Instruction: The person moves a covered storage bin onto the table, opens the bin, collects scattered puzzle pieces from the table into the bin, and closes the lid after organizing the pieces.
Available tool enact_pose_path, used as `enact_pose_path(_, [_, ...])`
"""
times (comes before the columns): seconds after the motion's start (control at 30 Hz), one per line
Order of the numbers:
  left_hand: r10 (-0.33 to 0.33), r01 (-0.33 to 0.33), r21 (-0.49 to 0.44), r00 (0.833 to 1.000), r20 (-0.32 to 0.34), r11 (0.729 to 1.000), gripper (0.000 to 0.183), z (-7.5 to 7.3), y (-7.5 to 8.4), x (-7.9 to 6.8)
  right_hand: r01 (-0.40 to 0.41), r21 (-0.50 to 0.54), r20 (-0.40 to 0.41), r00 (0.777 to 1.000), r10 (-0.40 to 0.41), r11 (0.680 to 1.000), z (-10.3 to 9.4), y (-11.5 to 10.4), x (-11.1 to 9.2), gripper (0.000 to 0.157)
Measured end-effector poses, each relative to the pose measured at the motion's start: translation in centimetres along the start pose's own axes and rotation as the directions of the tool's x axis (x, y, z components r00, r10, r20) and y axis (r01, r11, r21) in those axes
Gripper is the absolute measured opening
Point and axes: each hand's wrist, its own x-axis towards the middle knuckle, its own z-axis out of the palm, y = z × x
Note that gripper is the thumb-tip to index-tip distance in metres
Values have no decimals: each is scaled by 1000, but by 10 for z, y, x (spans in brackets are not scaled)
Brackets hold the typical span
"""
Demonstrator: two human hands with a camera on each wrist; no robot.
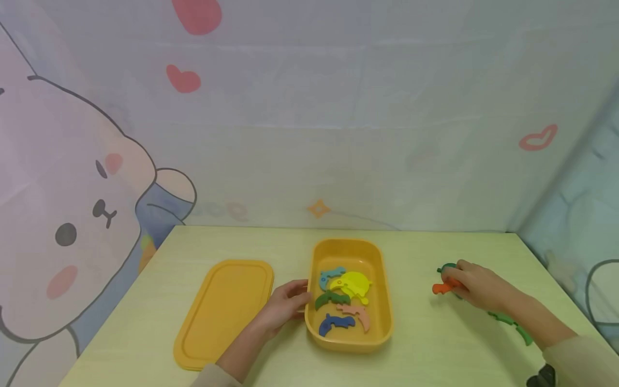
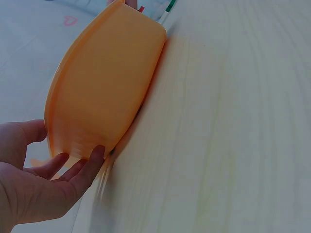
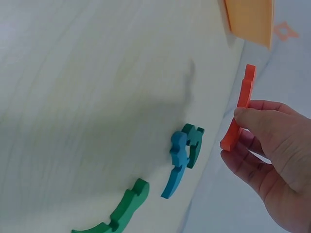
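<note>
Right fingers (image 3: 249,118) pinch an orange piece (image 3: 245,92) above the counter (image 1: 416,328), left fingers (image 2: 95,162) spread against the box (image 1: 349,345). I'd guess past halfway: several pieces (image 1: 359,282) inside, a blue piece (image 3: 178,158) and green ones (image 3: 125,209) still out.

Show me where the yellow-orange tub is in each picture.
Head view: the yellow-orange tub is low, just right of center, beside the left hand.
Left wrist view: upper left, its outer wall showing.
Right wrist view: partial, cut off at the top edge, right of middle.
Shared landmark: pale wood-grain tabletop.
</note>
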Motion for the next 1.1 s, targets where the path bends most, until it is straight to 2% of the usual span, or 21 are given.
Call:
enact_pose_path(0.17, [5, -5, -1, 1000, -1, 1000, 50, -1, 0, 0, 29, -3, 4, 1000, -29, 1000, -2, -3, 14, 30])
enact_pose_path(0.53, [1, -1, -3, 1000, -5, 1000, 50, -1, 0, -1, -56, -1, 116, 992, 56, 998, -12, -13, 36, 24])
enact_pose_path(1.1, [2, -2, -12, 1000, -4, 1000, 49, -1, -1, 0, -11, -25, 99, 995, 14, 1000, -20, -26, 62, 23])
